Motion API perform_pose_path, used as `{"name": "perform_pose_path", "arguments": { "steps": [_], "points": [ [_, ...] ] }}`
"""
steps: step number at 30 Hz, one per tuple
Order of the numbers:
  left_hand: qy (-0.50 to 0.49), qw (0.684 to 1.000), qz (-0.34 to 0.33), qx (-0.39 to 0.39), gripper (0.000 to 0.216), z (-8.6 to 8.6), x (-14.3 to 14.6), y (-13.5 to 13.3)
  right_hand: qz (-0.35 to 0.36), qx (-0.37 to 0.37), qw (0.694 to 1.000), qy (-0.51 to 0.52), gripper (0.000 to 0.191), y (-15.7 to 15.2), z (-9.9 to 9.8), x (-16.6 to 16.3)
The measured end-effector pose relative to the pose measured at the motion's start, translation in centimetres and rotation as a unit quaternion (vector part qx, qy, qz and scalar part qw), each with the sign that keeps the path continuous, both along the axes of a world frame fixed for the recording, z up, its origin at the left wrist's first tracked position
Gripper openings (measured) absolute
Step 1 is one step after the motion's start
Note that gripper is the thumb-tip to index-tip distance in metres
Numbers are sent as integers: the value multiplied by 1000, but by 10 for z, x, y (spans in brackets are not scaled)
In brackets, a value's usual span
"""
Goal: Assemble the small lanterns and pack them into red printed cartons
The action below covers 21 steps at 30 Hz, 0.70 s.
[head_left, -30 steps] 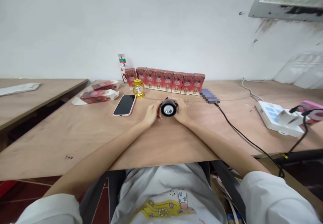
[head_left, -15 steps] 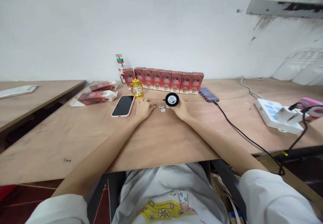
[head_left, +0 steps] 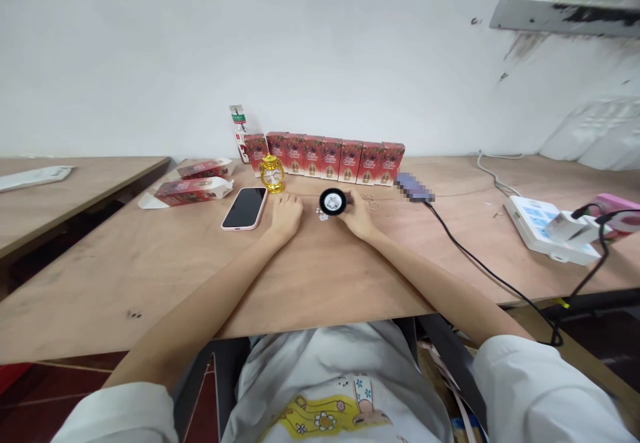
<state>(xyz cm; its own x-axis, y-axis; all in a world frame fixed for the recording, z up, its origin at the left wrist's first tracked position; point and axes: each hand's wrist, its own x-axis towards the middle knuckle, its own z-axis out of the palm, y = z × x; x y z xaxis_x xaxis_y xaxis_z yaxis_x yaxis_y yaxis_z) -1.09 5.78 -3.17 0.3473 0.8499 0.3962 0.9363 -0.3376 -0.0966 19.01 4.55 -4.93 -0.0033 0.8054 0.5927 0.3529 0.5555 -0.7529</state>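
My right hand (head_left: 359, 212) grips a small round black container (head_left: 333, 201) with a pale inside, tilted toward me just above the wooden table (head_left: 150, 263). A few tiny pale pieces (head_left: 321, 214) lie on the table beside it. My left hand (head_left: 287, 212) rests on the table to the left of those pieces, fingers curled down, and what it holds, if anything, is hidden. A small gold lantern (head_left: 273, 174) stands just beyond my left hand, and a phone with a pink case (head_left: 246, 207) lies to its left.
A row of several red boxes (head_left: 330, 158) stands along the wall. Two opened red boxes (head_left: 193, 190) lie at the left. A black cable (head_left: 480, 266) runs right from a purple device (head_left: 414, 188). A white power strip (head_left: 547, 231) sits at far right. A second table (head_left: 60, 190) stands left.
The black container was lifted between both hands, then lowered to the table. My left hand let go and settled on the table; small pale pieces now lie beside the container.
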Motion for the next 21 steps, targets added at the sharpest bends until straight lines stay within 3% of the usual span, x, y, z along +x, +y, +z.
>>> {"name": "perform_pose_path", "arguments": {
  "steps": [3, 6, 10, 13, 16, 21],
  "points": [
    [-49, 999, -16, 14, 24, -2, -2, 0, 6, -7, 1000, -2, 35, 0, -1, 0],
    [-201, 977, -70, 34, 19, 1, -1, -6, -6, -1, 1000, -16, 34, -1, 0, 0],
    [-472, 868, -148, 44, 18, 11, 13, -28, -31, 53, 996, -69, 41, -6, 2, -1],
    [-547, 813, -196, 45, 14, 15, 31, -47, -68, 84, 988, -109, 44, -11, 3, -3],
    [-544, 805, -226, 64, 14, 16, 41, -57, -101, 104, 981, -133, 35, -15, 3, -5],
    [-500, 833, -212, 105, 14, 17, 39, -60, -134, 101, 972, -164, 32, -19, 6, -6]
  ]
}}
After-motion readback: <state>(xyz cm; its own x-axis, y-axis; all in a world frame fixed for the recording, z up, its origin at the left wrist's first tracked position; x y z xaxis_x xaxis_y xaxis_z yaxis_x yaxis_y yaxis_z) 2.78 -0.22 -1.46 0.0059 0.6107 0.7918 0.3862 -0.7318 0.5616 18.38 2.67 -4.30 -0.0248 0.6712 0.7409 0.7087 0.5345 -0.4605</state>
